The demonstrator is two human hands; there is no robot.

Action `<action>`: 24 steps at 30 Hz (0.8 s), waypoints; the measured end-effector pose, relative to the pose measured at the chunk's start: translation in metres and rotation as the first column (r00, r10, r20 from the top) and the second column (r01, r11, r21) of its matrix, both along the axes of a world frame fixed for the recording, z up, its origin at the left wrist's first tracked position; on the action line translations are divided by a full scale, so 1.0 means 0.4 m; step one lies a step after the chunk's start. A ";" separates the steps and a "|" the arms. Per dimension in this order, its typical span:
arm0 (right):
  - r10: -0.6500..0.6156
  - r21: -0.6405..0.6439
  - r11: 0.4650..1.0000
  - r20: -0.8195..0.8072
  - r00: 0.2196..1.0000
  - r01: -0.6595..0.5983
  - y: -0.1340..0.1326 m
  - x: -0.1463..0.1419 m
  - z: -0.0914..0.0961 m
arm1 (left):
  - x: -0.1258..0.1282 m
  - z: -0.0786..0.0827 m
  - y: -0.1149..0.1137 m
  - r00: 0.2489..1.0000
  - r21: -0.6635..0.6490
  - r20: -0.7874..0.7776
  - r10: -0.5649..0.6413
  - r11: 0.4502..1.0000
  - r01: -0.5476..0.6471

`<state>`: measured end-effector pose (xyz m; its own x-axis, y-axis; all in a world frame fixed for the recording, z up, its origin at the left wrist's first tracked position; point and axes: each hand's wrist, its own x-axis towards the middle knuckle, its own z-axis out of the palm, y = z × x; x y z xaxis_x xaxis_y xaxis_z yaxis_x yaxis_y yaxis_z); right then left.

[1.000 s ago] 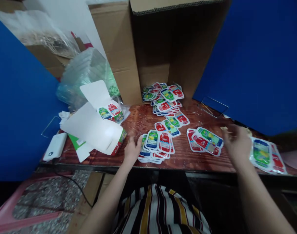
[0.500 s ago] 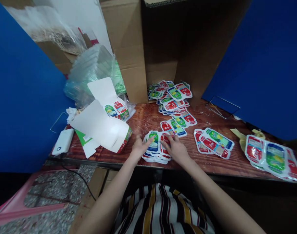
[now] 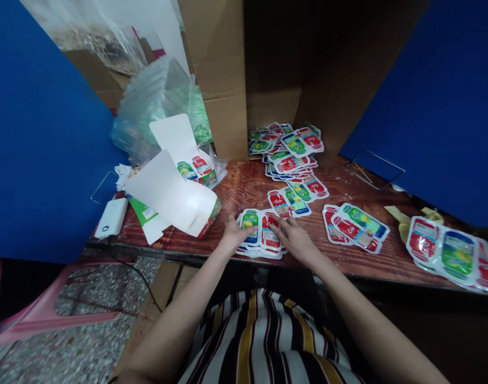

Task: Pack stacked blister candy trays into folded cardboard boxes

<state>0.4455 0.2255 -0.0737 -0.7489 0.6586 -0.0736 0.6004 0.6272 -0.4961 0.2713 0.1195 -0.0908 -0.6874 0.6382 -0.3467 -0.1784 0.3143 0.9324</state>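
A small stack of printed packets (image 3: pixel 261 230), red, green and blue, lies near the front edge of the wooden table (image 3: pixel 244 192). My left hand (image 3: pixel 232 234) rests at the stack's left side with fingers lying on the top packet. From the right, my right hand (image 3: pixel 294 238) lies flat with its fingertips on the same stack. Neither hand lifts anything.
More packets (image 3: pixel 287 154) spill from an open cardboard box (image 3: pixel 268 69) at the back. Other packet groups lie at right (image 3: pixel 356 226) and far right (image 3: pixel 452 253). A folded white carton (image 3: pixel 172 194), a plastic bag (image 3: pixel 156 106) and a white power bank (image 3: pixel 111 217) sit left. Blue panels flank both sides.
My right hand came from the far right of the table over to the front stack and now lies on it. My left hand shifted slightly onto the stack.
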 end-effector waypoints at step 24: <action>-0.048 -0.295 0.950 -0.464 0.884 -0.104 0.027 0.013 -0.095 | 0.055 0.101 -0.009 0.769 -0.004 0.640 -0.010 1.000 0.017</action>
